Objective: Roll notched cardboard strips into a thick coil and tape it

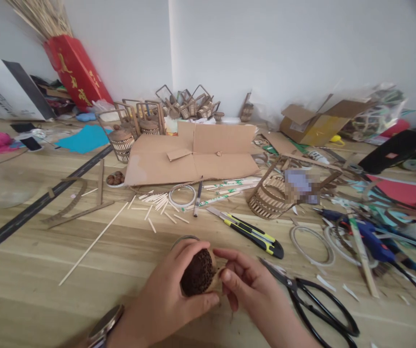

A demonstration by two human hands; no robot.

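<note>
My left hand curls around a dark brown round piece with a rough, crumbly-looking surface. A tan strip or rim runs along the right side of this piece. There my right hand pinches the tan edge between thumb and fingers; the exact grip is partly hidden. Just behind my left fingers a ring-shaped edge shows in part. A yellow and black utility knife with its blade out lies beyond my right hand. Large black-handled scissors rest to the right of it.
Short wooden sticks and a tape roll lie ahead. Behind them are flattened cardboard, a bowl of walnuts and several small baskets. A handled basket and a blue glue gun sit on the right.
</note>
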